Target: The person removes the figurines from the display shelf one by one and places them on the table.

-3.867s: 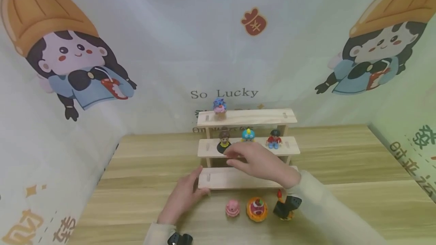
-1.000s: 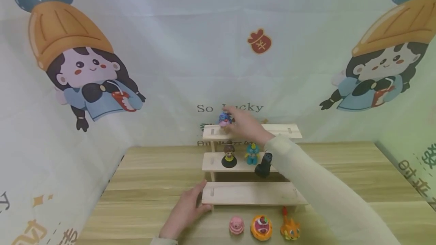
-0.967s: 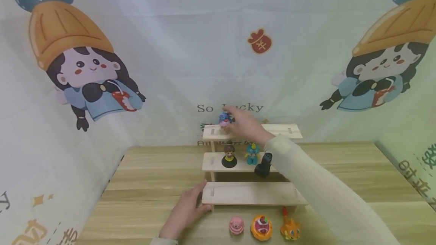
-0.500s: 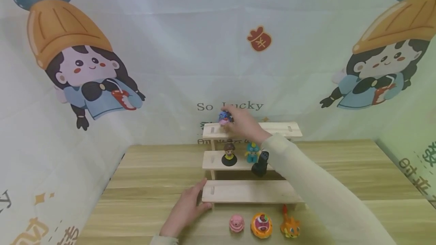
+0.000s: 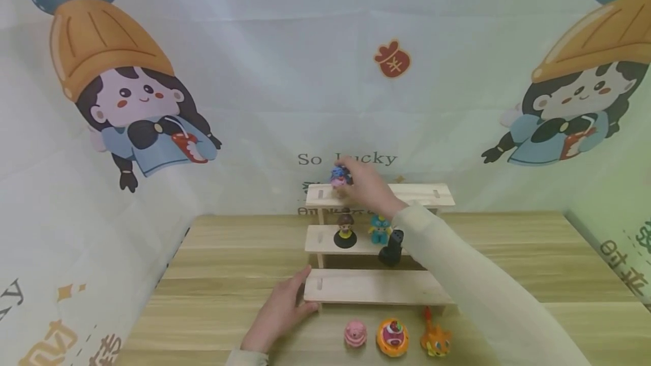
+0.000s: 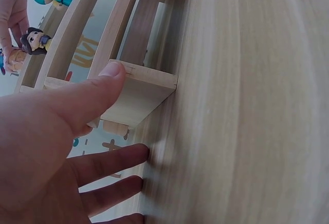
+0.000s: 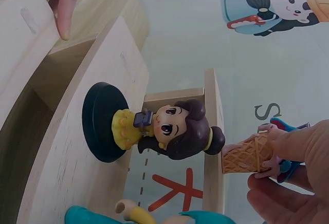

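Note:
On the top step of the wooden display stand (image 5: 376,287), my right hand (image 5: 368,185) pinches a blue and pink figurine (image 5: 339,176). In the right wrist view its base is a waffle ice-cream cone (image 7: 249,154), standing at the board. My left hand (image 5: 277,309) grips the left end of the lowest step, thumb on the front edge (image 6: 110,75); its other fingers spread behind. On the middle step stand a brown-haired doll figurine (image 5: 345,230) in yellow on a black base and a teal figurine (image 5: 379,230). My right forearm hides that step's right part.
Before the stand, on the wood-grain table (image 5: 229,253), lie a pink figurine (image 5: 355,334), a round orange cake-like toy (image 5: 393,337) and an orange creature figurine (image 5: 435,339). A printed cloth (image 5: 285,72) hangs behind.
From over the middle step, my right hand has gone up to the top step and taken hold of the cone figurine. In the last second both hands have barely moved; the view shifts slightly.

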`<state>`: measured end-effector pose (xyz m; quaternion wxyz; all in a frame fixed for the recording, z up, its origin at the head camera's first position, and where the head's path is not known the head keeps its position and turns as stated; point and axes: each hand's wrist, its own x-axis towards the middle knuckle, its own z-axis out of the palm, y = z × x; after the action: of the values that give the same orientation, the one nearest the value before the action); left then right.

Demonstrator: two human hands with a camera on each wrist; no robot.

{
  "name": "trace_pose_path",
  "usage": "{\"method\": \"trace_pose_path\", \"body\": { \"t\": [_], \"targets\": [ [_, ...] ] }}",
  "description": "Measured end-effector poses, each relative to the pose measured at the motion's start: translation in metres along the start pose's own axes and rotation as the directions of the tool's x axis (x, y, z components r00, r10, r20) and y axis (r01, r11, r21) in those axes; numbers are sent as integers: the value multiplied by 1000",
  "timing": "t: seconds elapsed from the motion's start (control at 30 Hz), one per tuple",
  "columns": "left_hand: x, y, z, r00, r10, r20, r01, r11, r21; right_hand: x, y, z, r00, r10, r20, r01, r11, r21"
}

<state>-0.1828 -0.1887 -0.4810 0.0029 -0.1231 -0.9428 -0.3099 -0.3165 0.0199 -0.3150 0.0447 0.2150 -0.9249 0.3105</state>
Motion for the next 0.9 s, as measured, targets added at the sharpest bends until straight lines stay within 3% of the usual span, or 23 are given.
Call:
{"method": "trace_pose_path", "body": {
  "t": [0.37,0.73,0.9],
  "targets": [
    [2,3,-1,1000,-4,7,4,1000,-9,-7,2,1,995,-81,-66,80,997,-13],
    [2,2,-2,1000,14,-7,-14,1000,-6,-23,-2,7,976,-181,-126,179,984,-27],
    [1,1,-2,1000,-15,7,15,1000,-21,-35,-8,9,963,-223,-148,221,975,-33]
  ]
}}
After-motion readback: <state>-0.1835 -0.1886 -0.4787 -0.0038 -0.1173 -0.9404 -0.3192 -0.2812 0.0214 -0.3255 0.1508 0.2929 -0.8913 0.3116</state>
